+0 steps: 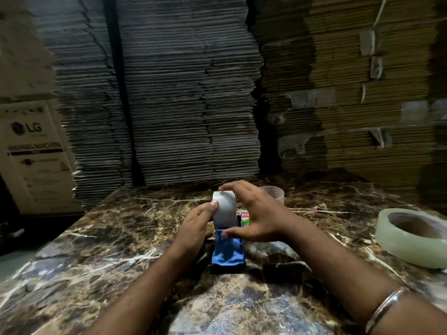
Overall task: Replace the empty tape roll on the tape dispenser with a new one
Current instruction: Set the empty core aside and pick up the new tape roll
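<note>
A blue tape dispenser point(227, 252) stands on the marble table point(96, 250), its handle toward me. A pale tape roll point(225, 209) sits upright in its top end. My left hand point(196, 226) grips the roll's left side, thumb on the face of the tape. My right hand point(256, 213) is spread around the roll's right side, one fingertip on top of the roll and the thumb on the blue body below. A red-and-green label point(243, 215) shows on the roll's side. A second clear tape roll point(411, 235) lies flat at the right.
A small translucent ring or cup point(273, 193) stands just behind my right hand. Tall stacks of flattened cardboard point(188, 93) wall in the table's far edge. A white LG carton point(31, 153) stands at the left, past the table's left edge.
</note>
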Demonstrator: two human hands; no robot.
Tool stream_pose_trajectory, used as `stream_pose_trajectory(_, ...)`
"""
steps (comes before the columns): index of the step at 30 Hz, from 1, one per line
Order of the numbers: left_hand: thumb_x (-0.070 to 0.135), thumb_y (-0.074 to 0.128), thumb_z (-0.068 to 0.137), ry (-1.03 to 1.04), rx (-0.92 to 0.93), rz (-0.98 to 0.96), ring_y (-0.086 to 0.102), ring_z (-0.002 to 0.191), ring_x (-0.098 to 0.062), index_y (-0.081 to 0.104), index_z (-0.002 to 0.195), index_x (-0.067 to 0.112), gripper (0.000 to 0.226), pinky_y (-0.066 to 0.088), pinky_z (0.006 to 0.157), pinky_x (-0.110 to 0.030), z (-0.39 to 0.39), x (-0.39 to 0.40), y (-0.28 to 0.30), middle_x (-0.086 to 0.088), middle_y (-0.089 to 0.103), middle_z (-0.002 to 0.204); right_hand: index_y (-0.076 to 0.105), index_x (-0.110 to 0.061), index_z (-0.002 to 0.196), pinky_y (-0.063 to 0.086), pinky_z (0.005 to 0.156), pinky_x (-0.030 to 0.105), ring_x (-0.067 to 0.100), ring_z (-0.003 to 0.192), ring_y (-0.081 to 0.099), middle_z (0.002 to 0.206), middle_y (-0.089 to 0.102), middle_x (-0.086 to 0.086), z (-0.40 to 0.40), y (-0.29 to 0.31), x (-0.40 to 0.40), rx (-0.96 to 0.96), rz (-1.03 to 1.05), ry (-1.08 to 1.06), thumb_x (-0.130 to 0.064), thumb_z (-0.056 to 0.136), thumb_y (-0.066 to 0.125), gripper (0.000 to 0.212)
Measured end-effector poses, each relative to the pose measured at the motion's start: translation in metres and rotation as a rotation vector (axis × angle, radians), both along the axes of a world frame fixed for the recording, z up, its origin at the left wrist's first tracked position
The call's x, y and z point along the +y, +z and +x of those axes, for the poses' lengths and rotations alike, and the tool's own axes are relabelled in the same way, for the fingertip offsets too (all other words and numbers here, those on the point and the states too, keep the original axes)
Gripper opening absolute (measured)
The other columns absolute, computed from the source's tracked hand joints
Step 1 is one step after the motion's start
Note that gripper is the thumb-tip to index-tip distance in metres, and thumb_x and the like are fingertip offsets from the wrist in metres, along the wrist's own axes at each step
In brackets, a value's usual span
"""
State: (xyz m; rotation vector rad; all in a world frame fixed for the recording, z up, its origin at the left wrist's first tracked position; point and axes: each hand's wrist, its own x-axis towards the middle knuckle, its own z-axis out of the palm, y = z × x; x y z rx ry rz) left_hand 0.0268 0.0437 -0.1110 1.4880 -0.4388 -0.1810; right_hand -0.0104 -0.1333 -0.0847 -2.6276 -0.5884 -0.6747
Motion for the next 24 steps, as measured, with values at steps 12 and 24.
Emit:
stream_pose_trajectory(12,0.036,0.083,0.038,0.112,-0.205,0.407,0.061,0.103,-0.024,0.021,0.147,0.029,0.126,0.052,0.09,-0.046,0.011,0.009,-0.008,-0.006,0.058,0.114,0.057,-0.024,0.131,0.05,0.089,0.026,0.008,0.105,0.057,0.115,0.057,-0.006,0.008,-0.004,-0.006,-0.078,0.096,0.005,-0.042,0.064,0.082,0.074)
stream_pose_trajectory(24,0.073,0.079,0.024,0.134,-0.231,0.687,0.044,0.136,-0.023,-0.011,0.151,0.033,0.161,0.037,0.11,-0.048,0.005,-0.005,-0.014,-0.004,0.043,0.152,0.051,-0.025,0.139,0.05,0.095,0.033,0.011,0.109,0.058,0.12,0.061,-0.003,0.016,-0.012,-0.007,0.116,0.195,-0.111,-0.064,0.07,0.07,0.082)
